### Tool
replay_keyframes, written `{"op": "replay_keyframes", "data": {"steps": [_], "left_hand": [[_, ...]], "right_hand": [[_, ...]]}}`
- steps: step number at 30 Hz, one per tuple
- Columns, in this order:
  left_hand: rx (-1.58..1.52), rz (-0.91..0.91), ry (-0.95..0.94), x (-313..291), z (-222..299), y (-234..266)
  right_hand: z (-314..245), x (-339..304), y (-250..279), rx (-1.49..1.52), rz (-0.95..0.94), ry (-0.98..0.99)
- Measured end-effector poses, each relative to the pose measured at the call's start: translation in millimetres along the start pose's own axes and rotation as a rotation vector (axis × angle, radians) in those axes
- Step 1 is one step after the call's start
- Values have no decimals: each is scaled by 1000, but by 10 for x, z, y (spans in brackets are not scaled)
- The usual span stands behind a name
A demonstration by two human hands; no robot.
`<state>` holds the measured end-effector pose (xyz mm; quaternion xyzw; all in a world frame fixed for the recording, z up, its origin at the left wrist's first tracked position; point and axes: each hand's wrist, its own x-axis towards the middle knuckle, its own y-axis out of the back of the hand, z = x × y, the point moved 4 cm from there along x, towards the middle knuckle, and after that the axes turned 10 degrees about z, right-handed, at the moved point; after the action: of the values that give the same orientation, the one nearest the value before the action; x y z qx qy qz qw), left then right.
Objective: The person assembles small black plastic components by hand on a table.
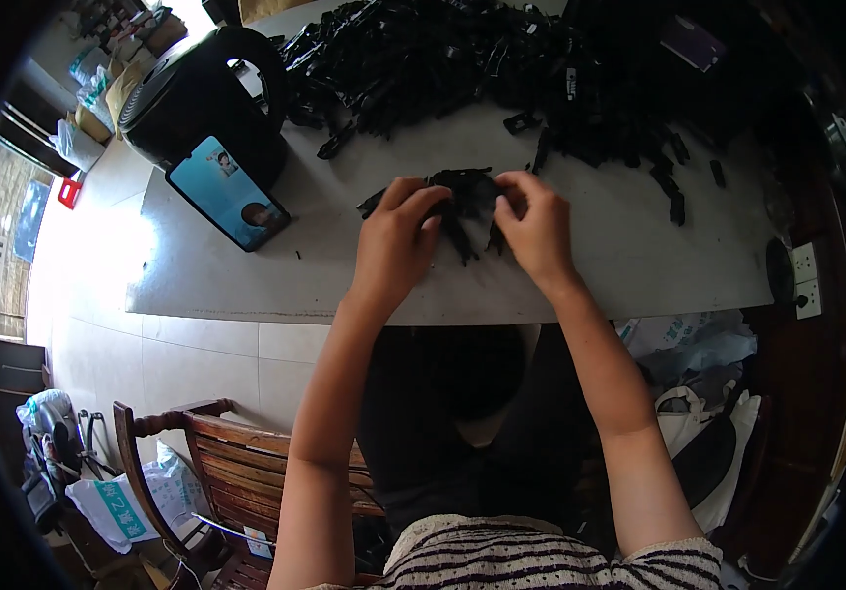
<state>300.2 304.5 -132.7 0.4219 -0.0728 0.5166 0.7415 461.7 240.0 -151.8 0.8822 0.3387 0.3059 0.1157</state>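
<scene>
On the grey-white table (344,270), several small black plastic-looking pieces (464,211) lie between my two hands; their exact kind cannot be made out. My left hand (395,231) is curled at the left side of these pieces, thumb and fingers drawn together on one. From the right, my right hand (536,221) pinches at the other side, its fingertips bent over a black piece. Beyond them spreads a large heap of similar black pieces (413,69), with a few strays at its near edge.
A black kettle (202,98) stands at the left of the table, and a phone with a lit screen (228,194) leans against it. A purple card (692,42) lies at the far right. Below are a wooden chair (246,457) and bags (703,344); a wall socket (806,280) is at right.
</scene>
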Motion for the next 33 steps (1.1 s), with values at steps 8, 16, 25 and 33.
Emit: {"op": "replay_keyframes", "data": {"steps": [8,16,25,33], "left_hand": [[-548,-80,662,-360,-62,-3],[-778,-75,894,-515,-42,-41],[-803,-308,836,-639,166,-40],[-836,-303,981,-754,86,-107]], "right_hand": [[-514,-358,202,-225,16,764],[-627,-647,418,-122,-51,999],[-662,-759,528,-184,-365,1233],[-676,-808,590,-241,-402,1293]]}}
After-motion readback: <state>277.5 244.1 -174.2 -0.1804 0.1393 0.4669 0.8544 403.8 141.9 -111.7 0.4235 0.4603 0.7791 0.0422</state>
